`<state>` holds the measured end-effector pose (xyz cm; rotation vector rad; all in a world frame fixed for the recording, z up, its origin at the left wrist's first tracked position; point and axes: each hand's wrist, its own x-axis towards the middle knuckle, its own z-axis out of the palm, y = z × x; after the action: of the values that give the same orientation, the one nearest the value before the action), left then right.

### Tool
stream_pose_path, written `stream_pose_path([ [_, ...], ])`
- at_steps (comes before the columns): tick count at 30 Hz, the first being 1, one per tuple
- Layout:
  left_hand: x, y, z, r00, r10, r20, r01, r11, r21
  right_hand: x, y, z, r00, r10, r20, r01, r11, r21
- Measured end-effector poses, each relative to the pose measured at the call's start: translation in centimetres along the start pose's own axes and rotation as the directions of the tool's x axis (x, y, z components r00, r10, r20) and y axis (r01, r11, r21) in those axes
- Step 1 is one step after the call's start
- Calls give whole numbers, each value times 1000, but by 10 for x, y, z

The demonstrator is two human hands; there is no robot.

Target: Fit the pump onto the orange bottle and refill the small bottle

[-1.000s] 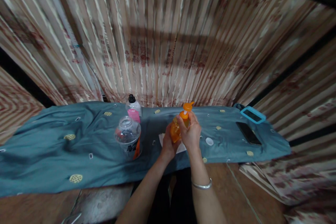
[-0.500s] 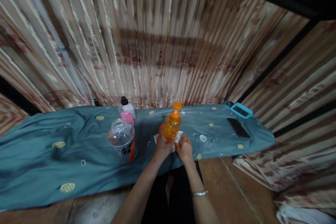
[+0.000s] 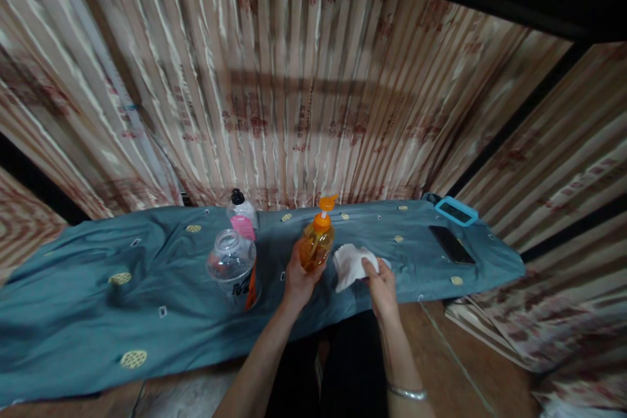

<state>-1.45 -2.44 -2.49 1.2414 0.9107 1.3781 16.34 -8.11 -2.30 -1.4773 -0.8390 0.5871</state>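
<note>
My left hand [image 3: 300, 282] is closed around the lower part of an orange pump bottle [image 3: 316, 241], which is upright and leans slightly to the right. Its orange pump head is at the top, with the spout pointing right. To the right of the bottle, my right hand [image 3: 382, 284] pinches a white tissue [image 3: 350, 265] between thumb and fingers. The tissue hangs out toward the left, apart from the bottle. Part of the bottle's base is hidden by my left fingers.
A clear plastic jar [image 3: 232, 268] with black and orange print stands left of my hands. Behind it is a clear bottle with a black cap and pink label [image 3: 242, 215]. A dark phone [image 3: 451, 245] and a blue-framed device [image 3: 456, 211] lie at right on the green cloth [image 3: 176, 261].
My right hand has moved right, away from the bottle, drawing the tissue out with it. The bottle stays in my left hand. The view has shifted slightly.
</note>
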Motion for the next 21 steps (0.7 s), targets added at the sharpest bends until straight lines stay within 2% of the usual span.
stream_pose_path([
  [4, -2, -2, 4, 1000, -29, 12, 28, 999, 46, -6, -66, 11, 1000, -2, 26, -7, 949, 314],
  [6, -3, -6, 7, 999, -17, 31, 16, 999, 33, -13, -95, 22, 995, -53, 81, 19, 926, 377],
  [8, -5, -9, 10, 999, 1, 43, -1, 1000, -10, -20, -112, 32, 978, -128, 167, 56, 923, 382],
  [11, -8, -13, 13, 999, 11, 43, -9, 999, -45, -24, -120, 43, 955, -203, 217, 146, 957, 251],
  [13, -10, -14, 14, 998, 1, 62, 3, 998, -58, -22, -120, 47, 954, -240, 180, 224, 969, 104],
  [16, -12, -16, 15, 998, -11, 60, 13, 999, -33, -11, -118, 53, 940, -322, 116, 330, 942, -58],
  [18, -12, -17, 15, 999, -18, 48, 18, 1000, 2, -4, -116, 60, 923, -360, 134, 372, 925, -80],
  [21, -10, -17, 11, 997, -46, 66, 45, 999, 13, 5, -110, 70, 908, -346, 236, 365, 930, -39],
])
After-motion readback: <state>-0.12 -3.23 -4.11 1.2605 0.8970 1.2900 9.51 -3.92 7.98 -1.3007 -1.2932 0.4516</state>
